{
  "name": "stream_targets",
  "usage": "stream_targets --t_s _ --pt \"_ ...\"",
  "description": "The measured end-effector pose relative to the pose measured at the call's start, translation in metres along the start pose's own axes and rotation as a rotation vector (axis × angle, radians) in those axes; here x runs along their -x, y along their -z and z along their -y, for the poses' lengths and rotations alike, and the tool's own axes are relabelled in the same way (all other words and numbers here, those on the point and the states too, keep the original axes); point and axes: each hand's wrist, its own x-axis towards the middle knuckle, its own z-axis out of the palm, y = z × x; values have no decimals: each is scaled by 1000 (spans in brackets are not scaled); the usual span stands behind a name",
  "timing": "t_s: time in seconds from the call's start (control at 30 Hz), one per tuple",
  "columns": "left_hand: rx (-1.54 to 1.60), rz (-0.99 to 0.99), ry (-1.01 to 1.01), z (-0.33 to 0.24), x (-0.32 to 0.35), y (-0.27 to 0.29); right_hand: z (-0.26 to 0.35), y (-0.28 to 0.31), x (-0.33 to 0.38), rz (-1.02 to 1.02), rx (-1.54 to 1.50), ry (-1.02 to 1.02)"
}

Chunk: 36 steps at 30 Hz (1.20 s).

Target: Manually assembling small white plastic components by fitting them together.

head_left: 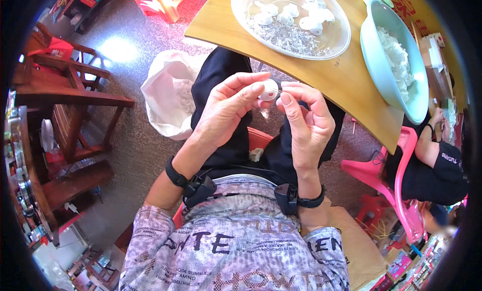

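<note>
Over my lap, my left hand (pixel 226 105) is closed with thumb and fingers on a small round white plastic piece (pixel 269 90) that has a small reddish spot. My right hand (pixel 309 123) pinches a thin metal pin (pixel 279 91) against the right side of that piece; its tip is too small to make out. In front of both hands, a clear round tray (pixel 337 49) on the wooden table holds several similar white pieces (pixel 311 17) and a heap of small shiny metal pins (pixel 296 38).
A light-green basin (pixel 369 65) of white pieces stands on the table (pixel 213 22) to the right. Left of my legs, a white sack (pixel 158 92) sits on the floor. Another person (pixel 427 160) is at the right beside a pink chair (pixel 369 165). Wooden furniture (pixel 70 110) lines the left.
</note>
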Motion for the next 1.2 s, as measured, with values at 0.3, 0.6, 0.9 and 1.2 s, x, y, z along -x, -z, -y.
stream_targets --t_s 0.3,0.6,0.9,1.2 --pt "-229 94 30 0 8 -4 -6 3 -2 6 143 130" --pt "16 86 -48 19 7 3 -11 4 10 -22 128 62" --pt "61 122 -16 30 10 6 -13 8 16 16 269 81" --pt "44 141 -58 28 8 11 -15 5 15 -2 257 26"
